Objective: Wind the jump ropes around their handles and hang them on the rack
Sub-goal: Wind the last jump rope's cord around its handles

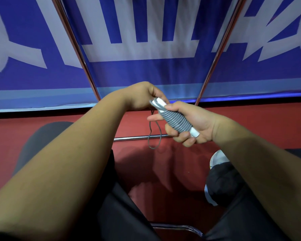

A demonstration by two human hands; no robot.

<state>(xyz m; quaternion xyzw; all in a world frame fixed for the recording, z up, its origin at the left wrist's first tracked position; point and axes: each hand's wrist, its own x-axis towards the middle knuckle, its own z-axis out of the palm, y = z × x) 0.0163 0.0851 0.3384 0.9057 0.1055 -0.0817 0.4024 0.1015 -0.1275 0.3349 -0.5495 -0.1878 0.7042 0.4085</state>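
Note:
A jump rope bundle (174, 119) sits in the middle of the view: white handles side by side with grey rope coiled tightly around them. My right hand (188, 126) grips the bundle around its coils, thumb on top near the upper white ends. My left hand (142, 96) is curled at the upper end of the handles, where it seems to pinch the rope. A short loose loop of grey rope (154, 136) hangs down below the hands. The rack's two slanted metal poles (80, 54) rise behind, joined by a low horizontal bar (134, 137).
A blue and white banner (146, 40) stands close behind the rack. The floor (250, 122) is red. My knees in dark trousers and a white shoe (217, 158) are below. A curved metal tube (181, 227) lies near the bottom edge.

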